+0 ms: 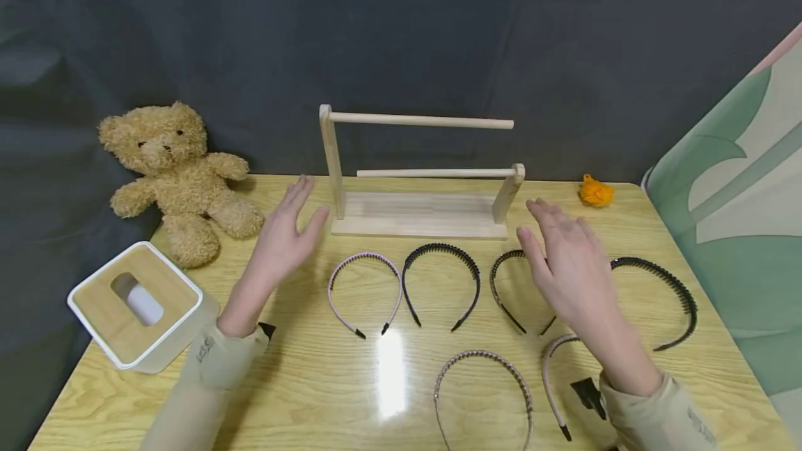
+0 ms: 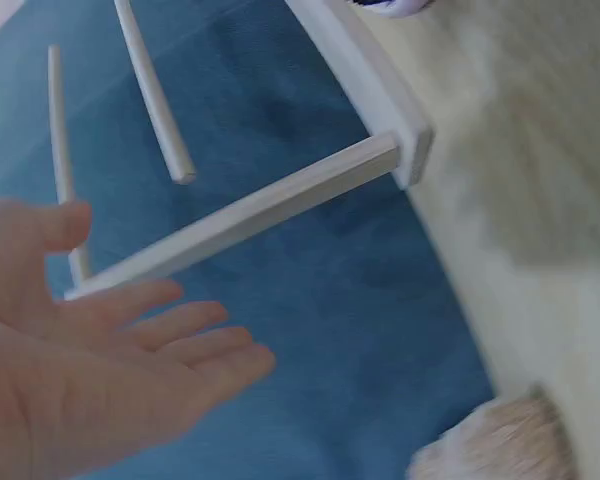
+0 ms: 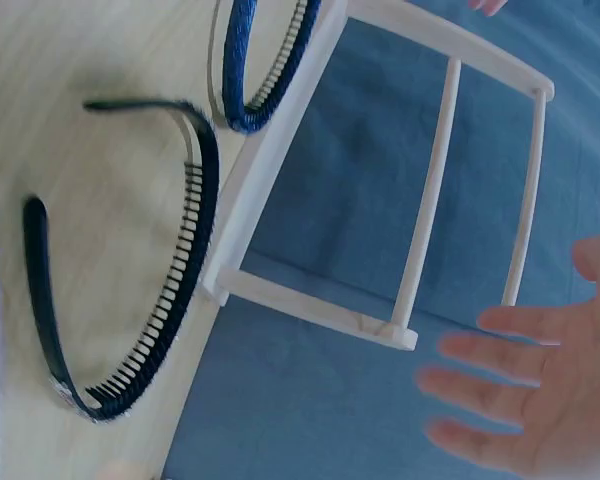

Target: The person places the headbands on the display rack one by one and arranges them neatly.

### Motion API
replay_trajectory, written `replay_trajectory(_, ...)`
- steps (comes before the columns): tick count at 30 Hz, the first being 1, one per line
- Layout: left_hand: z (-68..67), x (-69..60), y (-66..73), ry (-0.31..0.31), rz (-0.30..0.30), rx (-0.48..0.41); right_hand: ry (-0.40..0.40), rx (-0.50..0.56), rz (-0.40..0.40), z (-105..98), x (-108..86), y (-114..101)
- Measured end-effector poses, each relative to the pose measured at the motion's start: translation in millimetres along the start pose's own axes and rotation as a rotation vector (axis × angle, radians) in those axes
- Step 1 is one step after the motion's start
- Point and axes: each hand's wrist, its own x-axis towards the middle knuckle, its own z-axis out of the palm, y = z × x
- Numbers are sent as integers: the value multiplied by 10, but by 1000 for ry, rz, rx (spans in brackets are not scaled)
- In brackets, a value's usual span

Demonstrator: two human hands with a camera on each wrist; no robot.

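Grasping nothing, the left hand [image 1: 285, 236] and right hand [image 1: 569, 264] are held with fingers extended near opposite ends of the wooden rack [image 1: 420, 213], set at the back of the worktop [image 1: 313, 395]. Before the rack, a lilac headband [image 1: 365, 255], a black headband [image 1: 441, 248], a dark headband [image 1: 493, 285] partly masked by the right hand and a far-right headband [image 1: 679, 286] are laid out, with a brown headband [image 1: 479, 353] and a beige headband [image 1: 546, 369] placed nearer. A teddy bear [image 1: 186, 186] and a wood-topped box [image 1: 115, 322] are noted at left, an orange bundle [image 1: 596, 192] at back right.
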Motion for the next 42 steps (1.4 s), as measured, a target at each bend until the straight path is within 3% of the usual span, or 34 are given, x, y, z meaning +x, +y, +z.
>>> replay_trajectory(3, 53, 99, -110, 28, -11, -179, -22, 84, 17, 9, -86, -32)
replay_trajectory(7, 147, 221, -224, 13, -27, -377, -139, 200, 27, 66, -228, -77)
replay_trajectory(14, 268, 336, -316, -6, -37, -539, -413, 213, -50, 307, -484, -87)
replay_trajectory(17, 321, 371, -354, -10, -16, -565, -475, 208, -63, 368, -568, -49)
replay_trajectory(23, 409, 402, -408, -40, 23, -531, -553, 235, -62, 420, -695, 18)
replay_trajectory(27, 441, 416, -426, -90, 8, -594, -598, 223, -81, 454, -740, 35)
replay_trajectory(37, 478, 428, -473, -102, -30, -702, -608, 234, -92, 480, -778, 59)
replay_trajectory(42, 490, 455, -477, -113, -72, -708, -595, 225, -96, 500, -801, 61)
